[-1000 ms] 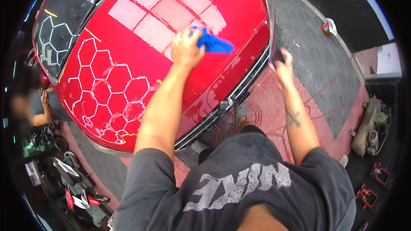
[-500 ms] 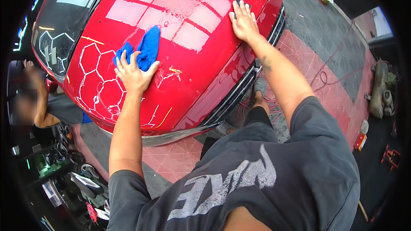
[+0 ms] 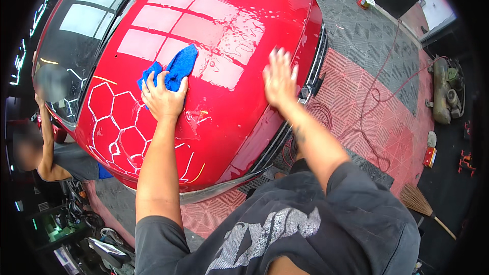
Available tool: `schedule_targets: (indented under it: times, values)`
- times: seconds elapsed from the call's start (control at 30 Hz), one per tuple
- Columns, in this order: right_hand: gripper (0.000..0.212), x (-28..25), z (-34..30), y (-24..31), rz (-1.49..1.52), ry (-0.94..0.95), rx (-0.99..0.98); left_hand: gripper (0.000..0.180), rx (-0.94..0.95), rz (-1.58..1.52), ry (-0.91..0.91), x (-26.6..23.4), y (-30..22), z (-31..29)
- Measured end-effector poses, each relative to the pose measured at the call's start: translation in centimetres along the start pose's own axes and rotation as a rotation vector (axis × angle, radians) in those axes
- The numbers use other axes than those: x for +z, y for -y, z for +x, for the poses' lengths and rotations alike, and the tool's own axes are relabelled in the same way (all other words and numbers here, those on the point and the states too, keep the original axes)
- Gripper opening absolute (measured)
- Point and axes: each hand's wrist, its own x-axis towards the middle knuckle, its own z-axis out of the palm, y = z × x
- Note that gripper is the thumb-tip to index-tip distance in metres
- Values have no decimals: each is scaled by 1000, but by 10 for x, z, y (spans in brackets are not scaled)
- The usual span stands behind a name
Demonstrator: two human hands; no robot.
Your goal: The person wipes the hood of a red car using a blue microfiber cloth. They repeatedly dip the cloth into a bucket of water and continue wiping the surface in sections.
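Before me spreads a glossy red car hood (image 3: 224, 117), with water beads and streaks toward its far right. My left hand (image 3: 164, 97) presses a bunched blue microfiber cloth (image 3: 181, 67) against the hood, fingers curled into it. Farther right, my right hand (image 3: 280, 79) lies on the hood near its front edge, its fingers extended and blurred by motion. A small dark pad shows only as a sliver by those fingertips; most of it is hidden. White hexagon-pattern graphics (image 3: 119, 130) cover the hood's left side, and beside them is a scuffed patch (image 3: 197, 117).
At the far left another person (image 3: 71, 160) reaches toward the windshield (image 3: 76, 25). A red hose (image 3: 362, 117) coils over the red and grey floor tiles. On the right are an air compressor tank (image 3: 448, 91), a broom (image 3: 417, 201) and a small tub (image 3: 364, 0).
My right hand has slid back toward me across the hood, and the view has shifted. The left hand stays on the cloth. The other person's arm has risen toward the windshield.
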Motion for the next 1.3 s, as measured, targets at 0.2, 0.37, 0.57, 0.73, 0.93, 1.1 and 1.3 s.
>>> schedule_targets:
  times: [0.2, 0.37, 0.57, 0.73, 0.93, 1.1, 1.3]
  values:
    - [68, -1, 61, -45, 212, -22, 131, 62, 19, -41, -2, 14, -12, 1]
    - [70, -11, -120, 47, 166, 231, -21, 60, -19, -47, 0, 3, -2, -1]
    - [67, -12, 112, -49, 66, 142, 85, 63, -31, -61, 28, 0, -10, 6]
    - [63, -36, 223, -117, 504, -118, -165, 66, -101, -65, 67, -5, -10, 11]
    - [57, -32, 209, -99, 344, -222, -238, 80, -241, -96, 242, -10, -96, 37]
    - [57, -15, 208, -97, 181, -78, -507, 44, -295, -178, 38, 35, -103, 50]
    - [56, -20, 215, -99, 190, 24, -500, 70, -917, 125, 71, 57, -16, 150]
